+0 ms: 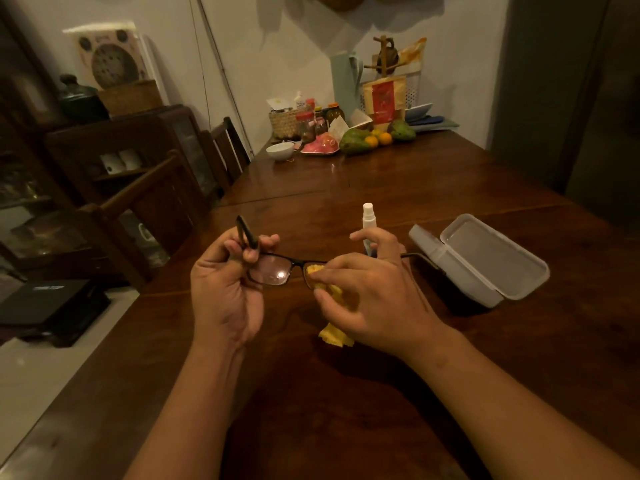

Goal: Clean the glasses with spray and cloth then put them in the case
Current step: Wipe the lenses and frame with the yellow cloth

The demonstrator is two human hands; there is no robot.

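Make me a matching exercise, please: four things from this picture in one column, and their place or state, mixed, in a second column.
1. glasses
2. yellow cloth
3. spray bottle
4. case

a. lies open on the table
b. held by the left hand at one temple
c. stands upright behind the right hand
d. pressed on a lens

Pairs: 1-b, 2-d, 3-c, 4-a

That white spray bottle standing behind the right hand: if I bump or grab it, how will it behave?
The spray bottle is tall and narrow and stands upright on the table, so a knock from the right hand would probably tip it. Being round, it may then roll. It looks like small plastic, likely light and easy to pinch.
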